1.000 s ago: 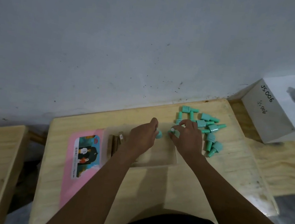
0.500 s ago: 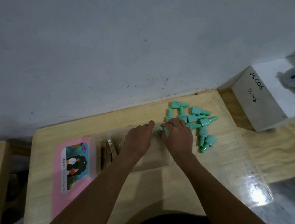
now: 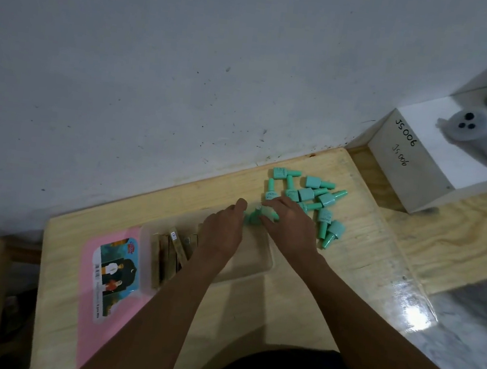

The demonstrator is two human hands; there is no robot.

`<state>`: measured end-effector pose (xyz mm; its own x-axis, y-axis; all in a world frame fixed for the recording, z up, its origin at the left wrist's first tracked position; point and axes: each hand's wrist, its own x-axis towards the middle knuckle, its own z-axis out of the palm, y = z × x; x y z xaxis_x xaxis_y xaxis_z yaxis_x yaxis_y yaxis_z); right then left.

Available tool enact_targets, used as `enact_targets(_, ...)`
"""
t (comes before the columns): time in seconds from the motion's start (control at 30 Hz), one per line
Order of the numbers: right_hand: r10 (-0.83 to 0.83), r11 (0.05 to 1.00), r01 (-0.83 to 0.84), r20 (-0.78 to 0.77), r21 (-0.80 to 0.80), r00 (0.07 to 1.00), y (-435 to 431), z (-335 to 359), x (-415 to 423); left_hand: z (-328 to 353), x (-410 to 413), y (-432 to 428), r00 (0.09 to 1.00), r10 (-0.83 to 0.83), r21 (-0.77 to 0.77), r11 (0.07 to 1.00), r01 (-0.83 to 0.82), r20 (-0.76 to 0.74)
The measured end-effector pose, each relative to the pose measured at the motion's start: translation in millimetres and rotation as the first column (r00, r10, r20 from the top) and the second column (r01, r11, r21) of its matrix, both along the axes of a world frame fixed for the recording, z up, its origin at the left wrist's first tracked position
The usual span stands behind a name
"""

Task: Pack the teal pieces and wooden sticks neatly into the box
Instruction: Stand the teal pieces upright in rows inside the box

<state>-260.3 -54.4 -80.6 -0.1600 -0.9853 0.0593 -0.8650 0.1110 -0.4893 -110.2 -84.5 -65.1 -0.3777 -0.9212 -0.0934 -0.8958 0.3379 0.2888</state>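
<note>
so starting far left, the pink lid (image 3: pixel 91 288) with the picture label is lying flat on the wooden table (image 3: pixel 281 311), right up against the clear box (image 3: pixel 267 265). the wooden sticks (image 3: pixel 166 256) are sitting bunched in the box's left end, leaning a bit. the left hand (image 3: pixel 224 234) is hovering over the middle of the box, back up, fingers tucked under, so i honestly can't tell if it's holding anything, though its thumb tip is touching the teal piece (image 3: pixel 253 218). that piece is sitting at the box's far right corner, and the right hand (image 3: pixel 290 228) is curling its fingers over it from the other side. a second ago the hands were a gap apart, now they're meeting on this one. the rest of the teal pieces (image 3: pixel 311 196) are lying in the same loose pile on the table, just right of the box. the white box (image 3: pixel 406 173) marked JS006 is sitting further right
</note>
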Motion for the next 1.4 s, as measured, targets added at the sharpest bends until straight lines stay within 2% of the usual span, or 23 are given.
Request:
enact_targets(0.13, -0.102, 0.994, 0.103, 0.03, -0.023, 0.994, 16.8, 7.5, -15.6, 5.5, -3.1, 8.7, 0.996, 0.025, -0.033, 0.999, -0.028, -0.085)
enact_targets(0.23, -0.199, 0.98, 0.2, 0.055, -0.002, 0.978, 43.8, 10.1, -37.3, 13.8, -15.9, 22.5, 0.974, 0.009, -0.028, 0.999, -0.016, -0.227)
enact_targets(0.4, -0.338, 0.908, 0.316, 0.034, 0.275, 0.941, 87.5, -0.6, -90.4, 17.0, -57.0, 42.9, 0.893, -0.089, 0.085, 0.987, 0.14, -0.441)
enact_targets(0.53, -0.442, 0.816, 0.35, 0.108, 0.46, 0.89, 95.3, -12.8, -113.2, 14.4, -92.8, 51.9, 0.834, -0.01, 0.229, 0.96, 0.164, -0.552)
enact_targets(0.63, -0.509, 0.769, 0.375, 0.14, 0.517, 0.849, 83.7, -21.3, -114.7, 6.5, -115.2, 49.5, 0.843, 0.122, 0.365, 0.926, 0.093, -0.524)
enact_targets(0.73, -0.531, 0.738, 0.385, 0.125, 0.554, 0.838, 66.9, -23.8, -110.7, -4.9, -134.4, 40.4, 0.87, 0.235, 0.469, 0.883, -0.005, -0.433)
enact_targets(0.9, -0.544, 0.694, 0.392, 0.083, 0.603, 0.835, 49.0, -25.8, -117.8, -22.0, -154.9, 25.8, 0.908, 0.326, 0.563, 0.816, -0.13, -0.262)
enact_targets(1.0, -0.535, 0.67, 0.376, 0.065, 0.64, 0.843, 47.3, -26.7, -133.7, -31.0, -163.5, 20.8, 0.929, 0.333, 0.568, 0.802, -0.187, -0.165)
enact_targets(1.07, -0.524, 0.685, 0.361, 0.084, 0.633, 0.848, 49.4, -24.9, -146.9, -35.6, -167.7, 20.2, 0.929, 0.344, 0.549, 0.807, -0.218, -0.135)
enact_targets(1.13, -0.498, 0.728, 0.316, 0.153, 0.609, 0.853, 52.7, -20.3, -161.1, -38.8, -170.3, 20.6, 0.927, 0.353, 0.521, 0.819, -0.24, -0.129)
enact_targets(1.23, -0.455, 0.818, 0.303, 0.23, 0.489, 0.86, 57.5, -14.6, -180.2, -42.7, -172.6, 21.6, 0.937, 0.331, 0.468, 0.85, -0.243, -0.114)
enact_targets(1.3, -0.482, 0.836, 0.331, 0.299, 0.436, 0.823, 58.5, -13.5, -188.9, -43.7, -173.3, 21.5, 0.948, 0.307, 0.441, 0.865, -0.24, -0.086)
enact_targets(1.4, -0.543, 0.817, 0.353, 0.403, 0.455, 0.737, 56.4, -11.6, -197.9, -43.5, -172.3, 19.2, 0.95, 0.301, 0.44, 0.866, -0.237, -0.08)
